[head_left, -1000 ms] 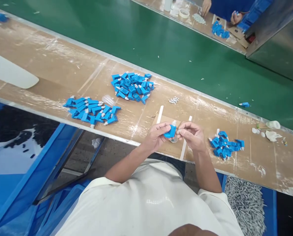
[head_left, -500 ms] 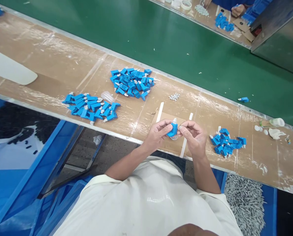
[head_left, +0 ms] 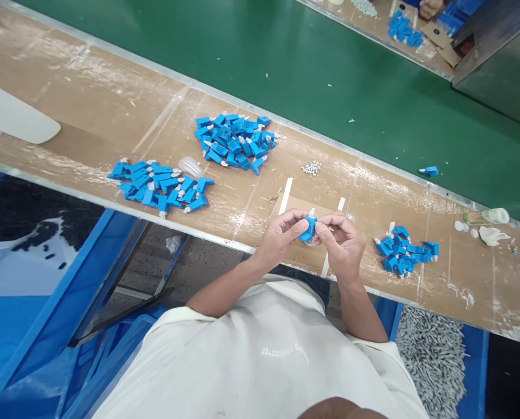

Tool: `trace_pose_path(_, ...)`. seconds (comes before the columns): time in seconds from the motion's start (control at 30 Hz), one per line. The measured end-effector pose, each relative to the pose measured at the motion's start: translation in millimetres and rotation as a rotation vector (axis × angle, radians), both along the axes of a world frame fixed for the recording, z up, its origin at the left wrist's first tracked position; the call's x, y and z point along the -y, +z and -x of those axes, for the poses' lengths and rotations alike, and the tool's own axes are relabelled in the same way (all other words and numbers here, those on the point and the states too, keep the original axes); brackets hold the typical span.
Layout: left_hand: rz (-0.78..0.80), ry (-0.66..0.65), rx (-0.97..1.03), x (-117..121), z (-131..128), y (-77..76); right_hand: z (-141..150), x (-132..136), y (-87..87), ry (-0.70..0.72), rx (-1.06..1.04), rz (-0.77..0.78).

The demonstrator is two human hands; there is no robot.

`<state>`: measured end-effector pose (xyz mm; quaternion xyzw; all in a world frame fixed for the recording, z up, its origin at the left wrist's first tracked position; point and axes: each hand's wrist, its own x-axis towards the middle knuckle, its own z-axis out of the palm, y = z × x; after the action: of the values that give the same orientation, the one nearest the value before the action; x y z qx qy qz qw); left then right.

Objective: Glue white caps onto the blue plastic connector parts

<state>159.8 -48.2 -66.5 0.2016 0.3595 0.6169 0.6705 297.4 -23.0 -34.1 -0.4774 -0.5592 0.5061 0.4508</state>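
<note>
Between thumb and fingers, my left hand point(head_left: 281, 235) grips a small blue plastic part point(head_left: 307, 229) with a whitish tip pointing away from me. My right hand point(head_left: 342, 240) is closed in a pinch at the right side of that part, its thumb and fingertips against it. Whatever small piece sits in the right fingertips is hidden. Both hands are above a piece of cardboard point(head_left: 301, 256) with white strips on either side. Beyond them lies a little heap of small whitish-grey pieces point(head_left: 311, 168).
Similar blue parts form one pile point(head_left: 236, 141) ahead, another pile point(head_left: 161, 186) to the left and a smaller pile point(head_left: 406, 251) to the right. A clear plastic scoop-like piece point(head_left: 190, 167) lies between two piles. Across the green belt point(head_left: 286, 75), a co-worker's hand point(head_left: 430, 8) shows.
My right fingertips have closed in from beside the blue part until they touch it. The part has turned more upright in my left hand. The view has shifted slightly.
</note>
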Motion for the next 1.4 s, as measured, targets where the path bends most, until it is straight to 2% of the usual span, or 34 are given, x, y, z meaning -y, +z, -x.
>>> trace_pose_path(0.13, -0.015, 0.046, -0.045, 0, -1, -6.8, 3, 2, -2.0, -0.042, 0.047, -0.042)
trace_pose_path(0.27, -0.048, 0.052, -0.095, -1, 2, -6.8, 3, 2, -4.3, -0.018, 0.065, -0.042)
trace_pose_path(0.43, -0.109, 0.018, -0.194, -3, 10, -1.5, -3, -7, -4.7, 0.040, -0.040, 0.077)
trace_pose_path(0.57, -0.128, -0.057, -0.174, -3, 12, 3.1, -12, -15, -7.7, 0.106, -0.182, 0.219)
trace_pose_path(0.7, -0.149, -0.091, -0.147, -3, 11, 7.7, -18, -17, -11.6, 0.172, -0.216, 0.328)
trace_pose_path(0.8, -0.188, -0.123, -0.169, -4, 13, 9.8, -20, -15, -12.8, 0.166, -0.239, 0.370)
trace_pose_path(1.1, -0.321, -0.159, -0.304, -6, 16, -1.1, -17, -15, -14.0, 0.125, -0.277, 0.424)
trace_pose_path(1.2, -0.364, -0.199, -0.427, -11, 28, -0.6, -19, -16, -11.2, 0.147, -0.240, 0.399)
trace_pose_path(1.27, -0.364, -0.169, -0.597, -23, 48, 0.8, -26, -16, -7.5, 0.149, -0.203, 0.361)
trace_pose_path(1.33, -0.331, -0.035, -0.843, -45, 77, 1.5, -36, -16, -3.8, 0.122, -0.175, 0.317)
trace_pose_path(1.4, -0.281, 0.157, -1.120, -78, 111, 1.1, -44, -16, -2.0, 0.090, -0.158, 0.283)
